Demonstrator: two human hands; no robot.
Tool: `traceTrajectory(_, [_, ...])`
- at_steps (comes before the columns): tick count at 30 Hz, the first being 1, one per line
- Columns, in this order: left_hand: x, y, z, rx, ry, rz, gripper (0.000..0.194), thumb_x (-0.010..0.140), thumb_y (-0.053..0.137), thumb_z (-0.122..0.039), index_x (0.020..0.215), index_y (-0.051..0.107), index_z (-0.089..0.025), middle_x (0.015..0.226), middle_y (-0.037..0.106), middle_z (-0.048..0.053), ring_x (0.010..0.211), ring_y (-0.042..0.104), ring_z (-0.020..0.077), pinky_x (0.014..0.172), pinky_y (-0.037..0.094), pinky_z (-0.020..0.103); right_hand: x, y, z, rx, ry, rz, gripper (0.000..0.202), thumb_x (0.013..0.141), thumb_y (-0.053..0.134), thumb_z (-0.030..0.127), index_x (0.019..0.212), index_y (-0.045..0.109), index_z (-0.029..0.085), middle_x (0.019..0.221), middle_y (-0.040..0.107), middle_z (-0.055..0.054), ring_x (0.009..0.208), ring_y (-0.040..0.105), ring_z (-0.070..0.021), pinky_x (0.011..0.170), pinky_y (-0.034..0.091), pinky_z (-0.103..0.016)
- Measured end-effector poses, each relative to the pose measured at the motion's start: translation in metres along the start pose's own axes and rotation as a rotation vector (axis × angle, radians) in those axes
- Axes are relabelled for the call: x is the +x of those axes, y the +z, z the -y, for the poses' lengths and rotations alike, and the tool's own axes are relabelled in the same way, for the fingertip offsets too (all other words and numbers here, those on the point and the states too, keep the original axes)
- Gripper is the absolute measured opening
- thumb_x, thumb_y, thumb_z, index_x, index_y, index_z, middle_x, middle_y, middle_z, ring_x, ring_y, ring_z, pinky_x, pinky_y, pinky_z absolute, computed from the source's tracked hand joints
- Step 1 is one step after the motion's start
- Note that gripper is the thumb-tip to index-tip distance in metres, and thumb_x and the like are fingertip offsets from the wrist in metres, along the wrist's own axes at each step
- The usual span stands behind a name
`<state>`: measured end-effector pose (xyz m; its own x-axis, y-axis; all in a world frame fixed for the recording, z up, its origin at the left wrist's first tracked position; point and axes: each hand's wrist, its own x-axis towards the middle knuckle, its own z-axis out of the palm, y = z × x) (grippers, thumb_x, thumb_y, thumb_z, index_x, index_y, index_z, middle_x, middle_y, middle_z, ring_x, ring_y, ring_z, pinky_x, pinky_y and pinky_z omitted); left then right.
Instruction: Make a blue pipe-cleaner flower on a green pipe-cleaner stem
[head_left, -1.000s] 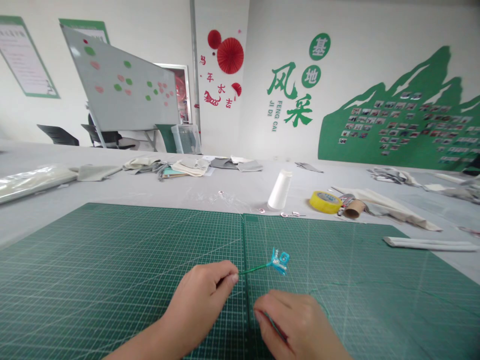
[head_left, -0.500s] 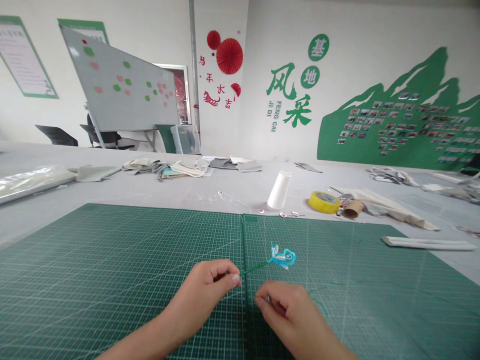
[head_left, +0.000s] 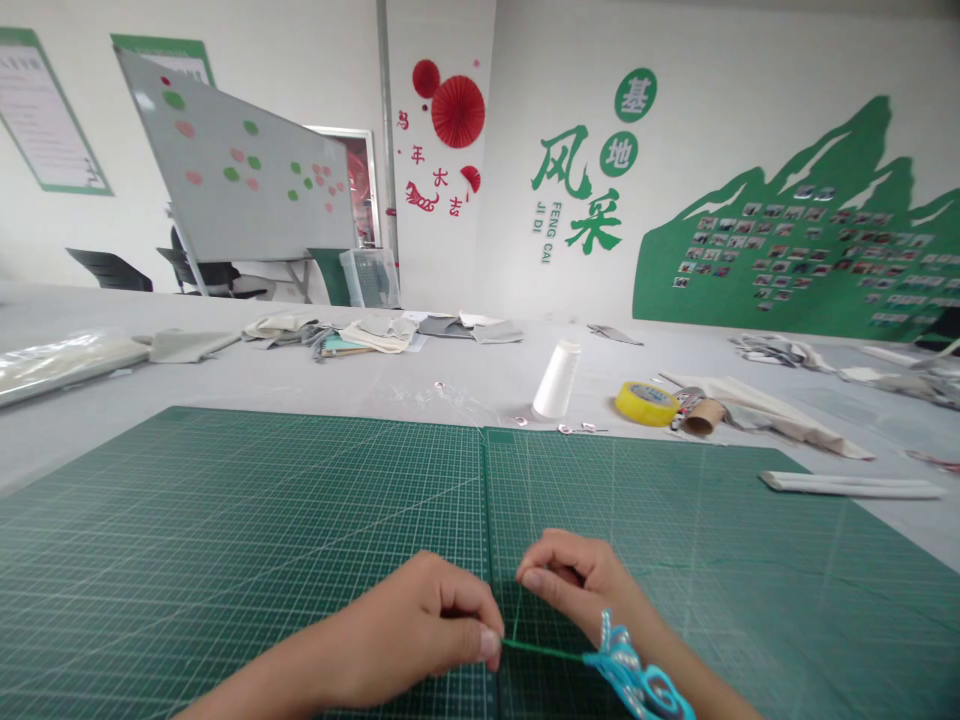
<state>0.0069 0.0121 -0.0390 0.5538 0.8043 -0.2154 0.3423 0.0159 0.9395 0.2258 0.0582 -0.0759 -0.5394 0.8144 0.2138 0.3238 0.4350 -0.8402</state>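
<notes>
One blue flower (head_left: 637, 680) with pearly beads sits at the right end of a thin green stem (head_left: 544, 650), held low in the view and overlapping the right forearm (head_left: 676, 650). The left hand (head_left: 435, 628) pinches the stem's other end between thumb and finger. A fine green thread (head_left: 517, 610) runs up from the stem, just beside the left fingertips, to the right hand (head_left: 574, 578), whose thumb and finger are pressed together on it. Beneath lie two green cutting mats (head_left: 300, 520), side by side on a pale table (head_left: 90, 420). Just past their far edge stands a white cone (head_left: 557, 380); to its right lie a yellow roll of tape (head_left: 646, 403) and a cardboard tube (head_left: 702, 417). Cloth pieces (head_left: 379, 335) lie farther back, and a whiteboard (head_left: 247, 220) with pink and green shapes (head_left: 174, 100) stands beyond the table.
</notes>
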Motion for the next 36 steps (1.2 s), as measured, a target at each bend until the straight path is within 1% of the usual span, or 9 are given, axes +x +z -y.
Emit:
traceTrajectory(3, [-0.002, -0.001, -0.001, 0.098, 0.024, 0.049, 0.019, 0.077, 0.056, -0.016, 0.073, 0.074, -0.02, 0.052, 0.042, -0.007, 0.049, 0.031, 0.0096, 0.046, 0.021, 0.022, 0.0, -0.003, 0.006, 0.022, -0.057, 0.013, 0.041, 0.089, 0.056, 0.052, 0.07, 0.069, 0.017, 0.062, 0.052, 0.001, 0.059, 0.046, -0.0135, 0.057, 0.036, -0.025])
traceTrajectory(8, [-0.003, 0.0, -0.001, 0.229, 0.036, 0.028, 0.022, 0.075, 0.054, -0.012, 0.071, 0.074, -0.021, 0.054, 0.047, -0.007, 0.051, 0.037, 0.0104, 0.049, 0.028, 0.021, -0.002, -0.009, 0.018, -0.01, -0.069, 0.045, 0.039, 0.091, 0.057, 0.048, 0.069, 0.067, 0.017, 0.063, 0.053, 0.001, 0.063, 0.05, -0.0144, 0.059, 0.038, -0.026])
traceTrajectory(12, [-0.002, 0.002, -0.001, 0.335, 0.057, -0.059, 0.023, 0.075, 0.053, -0.012, 0.069, 0.073, -0.022, 0.055, 0.053, -0.006, 0.054, 0.045, 0.0117, 0.054, 0.032, 0.022, -0.005, -0.014, 0.029, -0.107, -0.076, 0.038, 0.03, 0.093, 0.056, 0.035, 0.069, 0.065, 0.018, 0.064, 0.053, 0.002, 0.063, 0.052, -0.0134, 0.058, 0.038, -0.024])
traceTrajectory(14, [-0.001, 0.003, 0.0, 0.409, 0.067, -0.129, 0.022, 0.076, 0.053, -0.013, 0.065, 0.07, -0.022, 0.054, 0.052, -0.006, 0.054, 0.044, 0.0124, 0.053, 0.031, 0.022, -0.009, -0.015, 0.035, -0.184, -0.109, 0.03, 0.027, 0.094, 0.055, 0.029, 0.07, 0.065, 0.019, 0.064, 0.054, 0.002, 0.061, 0.052, -0.0126, 0.056, 0.037, -0.023])
traceTrajectory(19, [0.003, 0.002, 0.006, 0.572, 0.047, -0.313, 0.026, 0.084, 0.049, -0.02, 0.064, 0.065, -0.021, 0.055, 0.051, -0.005, 0.055, 0.045, 0.0131, 0.054, 0.027, 0.024, -0.021, -0.006, 0.042, -0.513, -0.363, -0.029, 0.026, 0.095, 0.046, 0.018, 0.078, 0.066, 0.019, 0.063, 0.055, 0.0, 0.057, 0.051, -0.0139, 0.052, 0.033, -0.026])
traceTrajectory(22, [0.005, 0.0, 0.008, 0.531, 0.005, -0.376, 0.024, 0.086, 0.049, -0.024, 0.067, 0.063, -0.021, 0.058, 0.052, -0.005, 0.057, 0.047, 0.0133, 0.054, 0.028, 0.024, -0.024, 0.003, 0.041, -0.704, -0.486, -0.055, 0.03, 0.093, 0.042, 0.012, 0.075, 0.065, 0.019, 0.061, 0.055, -0.001, 0.053, 0.048, -0.0151, 0.049, 0.03, -0.029])
traceTrajectory(25, [0.006, -0.001, 0.007, 0.463, -0.016, -0.406, 0.025, 0.086, 0.048, -0.025, 0.066, 0.061, -0.02, 0.057, 0.05, -0.005, 0.057, 0.046, 0.0132, 0.054, 0.028, 0.024, -0.023, 0.009, 0.039, -0.735, -0.518, -0.078, 0.03, 0.09, 0.043, 0.01, 0.072, 0.065, 0.019, 0.06, 0.055, -0.001, 0.052, 0.048, -0.0148, 0.048, 0.029, -0.029])
traceTrajectory(31, [0.007, -0.001, 0.008, 0.349, -0.001, -0.425, 0.023, 0.085, 0.049, -0.024, 0.066, 0.061, -0.019, 0.058, 0.048, -0.006, 0.059, 0.045, 0.0127, 0.056, 0.03, 0.024, -0.021, 0.012, 0.036, -0.715, -0.512, -0.102, 0.032, 0.09, 0.042, 0.011, 0.066, 0.062, 0.018, 0.058, 0.055, -0.001, 0.05, 0.048, -0.0137, 0.047, 0.03, -0.028])
traceTrajectory(36, [0.009, -0.004, 0.009, 0.237, 0.019, -0.428, 0.023, 0.084, 0.05, -0.026, 0.066, 0.062, -0.019, 0.058, 0.046, -0.006, 0.058, 0.041, 0.0126, 0.057, 0.031, 0.024, -0.021, 0.014, 0.031, -0.658, -0.424, -0.083, 0.026, 0.087, 0.043, 0.012, 0.07, 0.062, 0.018, 0.062, 0.058, -0.001, 0.053, 0.053, -0.0135, 0.05, 0.034, -0.027])
